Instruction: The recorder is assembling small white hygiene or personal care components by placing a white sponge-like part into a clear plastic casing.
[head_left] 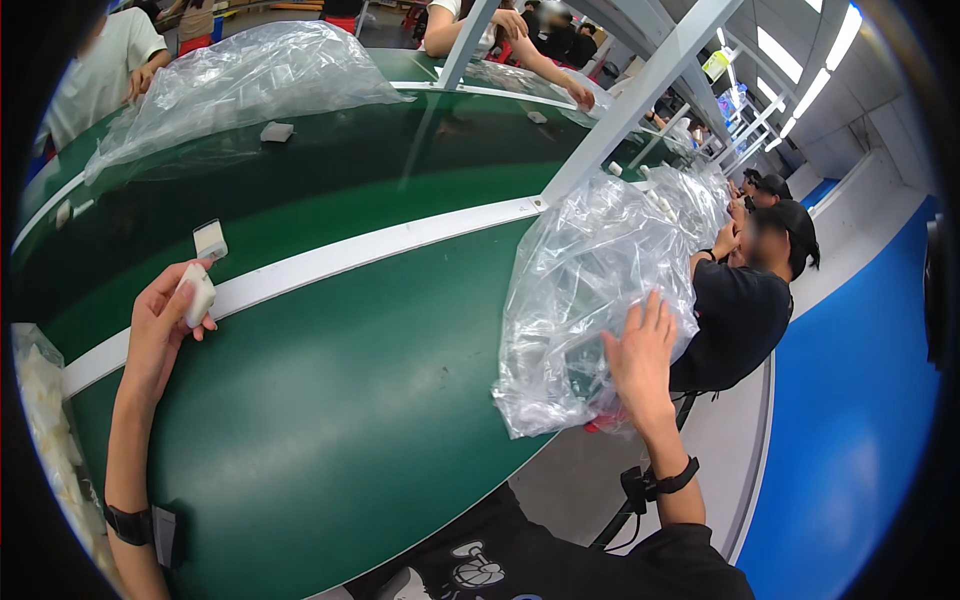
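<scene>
My left hand (160, 325) holds a small white rounded block (198, 294) over the white strip (330, 262) that runs along the green table (330, 400). Just beyond it, a second small white block (210, 241) lies on the darker green belt (330, 180). My right hand (640, 360) is spread flat with fingers apart against a big clear plastic bag (590, 290) at the table's right edge. Both wrists wear black bands.
Another large clear bag (240, 80) lies at the far side of the belt, with small white pieces (276, 131) near it. White frame posts (640, 90) rise from the table. People sit along the right side (745, 300) and across the belt (105, 60). A clear bag (45, 420) hangs at my left.
</scene>
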